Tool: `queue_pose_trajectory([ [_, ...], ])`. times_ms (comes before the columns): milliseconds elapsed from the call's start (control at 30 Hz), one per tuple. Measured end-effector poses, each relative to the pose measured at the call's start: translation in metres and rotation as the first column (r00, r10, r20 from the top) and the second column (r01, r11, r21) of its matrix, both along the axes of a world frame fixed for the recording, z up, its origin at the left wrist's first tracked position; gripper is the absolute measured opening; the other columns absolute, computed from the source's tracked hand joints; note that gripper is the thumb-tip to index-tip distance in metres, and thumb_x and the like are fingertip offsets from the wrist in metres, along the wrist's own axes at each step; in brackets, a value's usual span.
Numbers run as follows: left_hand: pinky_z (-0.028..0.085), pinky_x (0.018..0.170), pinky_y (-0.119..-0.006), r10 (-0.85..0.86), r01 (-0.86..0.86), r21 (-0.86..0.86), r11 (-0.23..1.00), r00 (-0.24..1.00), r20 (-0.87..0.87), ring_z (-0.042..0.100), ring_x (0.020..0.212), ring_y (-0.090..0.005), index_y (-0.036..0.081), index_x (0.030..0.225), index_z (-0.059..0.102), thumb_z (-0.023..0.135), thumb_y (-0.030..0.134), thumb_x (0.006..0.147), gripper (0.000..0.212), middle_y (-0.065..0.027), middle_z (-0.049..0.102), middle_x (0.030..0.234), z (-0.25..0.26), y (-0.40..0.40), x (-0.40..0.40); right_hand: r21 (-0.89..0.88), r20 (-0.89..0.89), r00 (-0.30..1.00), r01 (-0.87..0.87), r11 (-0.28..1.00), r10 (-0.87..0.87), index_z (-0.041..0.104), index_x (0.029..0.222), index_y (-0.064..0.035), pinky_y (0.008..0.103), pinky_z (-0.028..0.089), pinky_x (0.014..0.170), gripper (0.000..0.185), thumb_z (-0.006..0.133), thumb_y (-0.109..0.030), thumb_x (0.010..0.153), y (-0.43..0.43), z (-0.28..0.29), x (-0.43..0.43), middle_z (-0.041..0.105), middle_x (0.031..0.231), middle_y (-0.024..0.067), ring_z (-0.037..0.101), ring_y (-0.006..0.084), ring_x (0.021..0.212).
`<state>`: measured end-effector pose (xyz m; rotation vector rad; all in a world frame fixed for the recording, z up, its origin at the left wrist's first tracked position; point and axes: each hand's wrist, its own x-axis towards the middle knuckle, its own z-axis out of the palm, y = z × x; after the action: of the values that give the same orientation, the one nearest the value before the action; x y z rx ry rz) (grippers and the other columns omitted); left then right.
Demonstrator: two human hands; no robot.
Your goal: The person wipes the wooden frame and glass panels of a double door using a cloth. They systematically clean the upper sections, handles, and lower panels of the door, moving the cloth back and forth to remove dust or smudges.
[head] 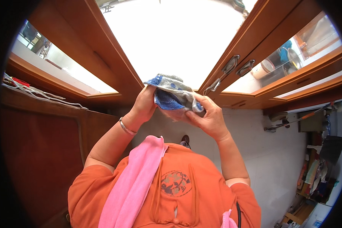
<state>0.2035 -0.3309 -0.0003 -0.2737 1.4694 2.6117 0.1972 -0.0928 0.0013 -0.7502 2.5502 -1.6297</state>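
Both of my hands hold a bunched, blue and grey patterned cloth (171, 88) in front of me, before a bright doorway. My left hand (146, 103) grips its left side, with the fingertips hidden behind the fabric; a silver bangle (127, 126) circles that wrist. At the cloth's right edge, my right hand (207, 115) pinches a fold between thumb and fingers. A pink towel (134, 182) hangs down the front of my orange top (211, 182).
Wooden doors with glass panes and metal handles (230, 64) flank the opening. A brown wooden cabinet (42, 136) with white cords (42, 92) on top stands at left. Shelves with cloths (313, 173) and a long-handled tool (307, 114) are at right.
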Motion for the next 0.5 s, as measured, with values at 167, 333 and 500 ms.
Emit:
queue_pose_trajectory([
  [167, 0.052, 0.096, -0.033, 0.072, -0.072, -0.005, 0.997, 0.997, -0.018, 0.064, 0.108, -0.0161, 0.0, 0.13, 0.06, 0.052, 0.036, 0.107, 0.043, -0.0072, 0.067, 0.123, -0.028, -0.005, 0.006, -0.295, -0.067, 0.997, 0.026, 0.955, -0.048, 0.072, 0.105, -0.0054, 0.0308, 0.053, 0.085, 0.013, 0.067, -0.013, 0.096, 0.003, -0.014, -0.019, 0.07, 0.104, 0.0066, 0.068, 0.0199, 0.095],
  [333, 0.053, 0.082, -0.024, -0.217, 0.207, -0.324, 0.923, 0.976, 0.006, 0.062, 0.093, -0.0064, -0.002, 0.114, 0.068, 0.065, 0.032, 0.102, 0.037, -0.0012, 0.07, 0.105, -0.019, -0.013, 0.011, -0.736, 0.569, 0.768, 0.318, 0.597, 0.293, 0.066, 0.113, -0.0052, 0.0327, 0.051, 0.093, 0.024, 0.052, -0.024, 0.107, 0.031, -0.026, -0.035, 0.068, 0.109, 0.003, 0.064, 0.0139, 0.1],
  [500, 0.056, 0.066, -0.022, -0.198, 0.244, -0.27, 0.931, 0.962, 0.188, 0.066, 0.079, -0.0048, 0.001, 0.11, 0.068, 0.059, 0.041, 0.104, 0.041, -0.0006, 0.07, 0.089, -0.043, -0.028, 0.024, -0.703, 0.709, 0.57, 0.619, 0.351, 0.415, 0.063, 0.123, -0.0032, 0.0391, 0.051, 0.101, 0.032, 0.046, -0.026, 0.109, 0.038, -0.04, -0.051, 0.069, 0.118, 0.0088, 0.065, 0.0221, 0.111],
])
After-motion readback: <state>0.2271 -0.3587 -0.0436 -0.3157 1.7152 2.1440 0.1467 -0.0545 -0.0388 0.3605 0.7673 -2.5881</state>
